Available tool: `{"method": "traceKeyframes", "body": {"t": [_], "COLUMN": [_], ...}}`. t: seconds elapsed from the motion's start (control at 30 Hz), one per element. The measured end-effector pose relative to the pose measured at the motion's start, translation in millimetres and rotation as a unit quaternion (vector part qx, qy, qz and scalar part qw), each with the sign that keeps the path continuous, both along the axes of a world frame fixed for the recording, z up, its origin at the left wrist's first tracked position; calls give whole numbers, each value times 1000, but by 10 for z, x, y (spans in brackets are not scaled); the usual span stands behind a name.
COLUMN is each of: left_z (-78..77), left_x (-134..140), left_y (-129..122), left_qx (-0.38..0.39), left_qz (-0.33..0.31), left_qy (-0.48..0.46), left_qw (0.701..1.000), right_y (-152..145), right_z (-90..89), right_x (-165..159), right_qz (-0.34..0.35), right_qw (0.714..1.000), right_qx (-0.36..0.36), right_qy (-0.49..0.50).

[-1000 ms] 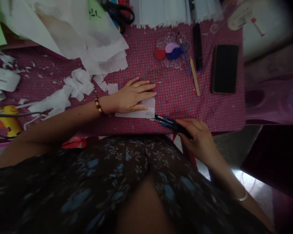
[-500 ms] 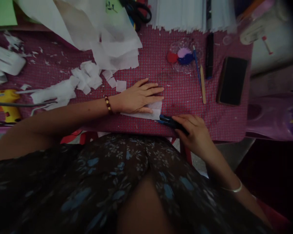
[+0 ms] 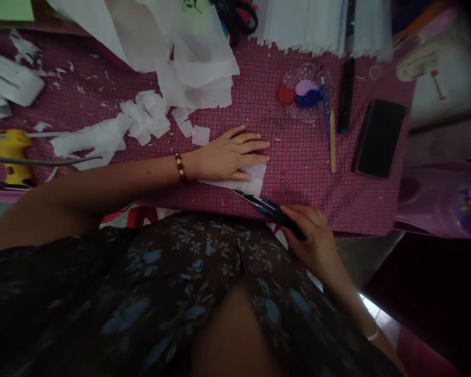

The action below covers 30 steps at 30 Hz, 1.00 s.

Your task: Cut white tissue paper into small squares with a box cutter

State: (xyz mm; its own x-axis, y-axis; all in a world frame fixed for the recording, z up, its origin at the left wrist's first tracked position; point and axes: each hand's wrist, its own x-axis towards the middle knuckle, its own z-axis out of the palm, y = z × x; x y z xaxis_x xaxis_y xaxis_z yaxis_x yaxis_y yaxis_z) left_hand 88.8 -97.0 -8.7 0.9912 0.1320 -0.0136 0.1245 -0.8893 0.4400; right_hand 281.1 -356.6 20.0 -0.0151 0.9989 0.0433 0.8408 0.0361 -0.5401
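My left hand (image 3: 228, 156) lies flat with its fingers spread, pressing a piece of white paper (image 3: 258, 179) onto the checked cloth. Most of that paper is hidden under the palm. My right hand (image 3: 314, 234) is wrapped around a blue and black utility knife (image 3: 273, 210) near the table's front edge. The blade is out and points left, lying along or just below the paper's lower edge; I cannot tell whether it touches. Small cut paper squares (image 3: 201, 135) lie just beyond my left wrist.
Crumpled paper scraps (image 3: 145, 118) and a yellow glue gun (image 3: 8, 152) are on the left. Large white sheets (image 3: 198, 86) and black scissors (image 3: 241, 18) lie at the back. Right of centre are a paint palette (image 3: 294, 107), a black marker (image 3: 346, 99) and a dark block (image 3: 380, 139).
The knife has moved slightly, and its long blade now shows, extending left below the paper. My left hand stays pressed on the paper. The whole view has shifted a little.
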Motion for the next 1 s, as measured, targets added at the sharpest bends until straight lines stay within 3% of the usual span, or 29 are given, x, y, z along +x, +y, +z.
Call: {"method": "traceKeyframes", "body": {"t": [0.17,0.37,0.77,1.0], "left_z": [-22,-104,-126,-146], "left_x": [-10,-24,-26,11], "left_y": [20,68,59,21], "left_qx": [23,26,21,37], "left_qz": [-18,-27,-22,-10], "left_qy": [-28,-49,-60,-61], "left_qw": [999,998,998,997], "right_y": [56,266,550,392], "right_z": [-57,-64,-53,-70], "right_x": [64,125,44,-18], "right_qz": [-7,39,99,109], "right_qw": [1000,998,995,994], "right_qx": [27,35,22,25], "right_qy": [-8,-25,-13,-15]}}
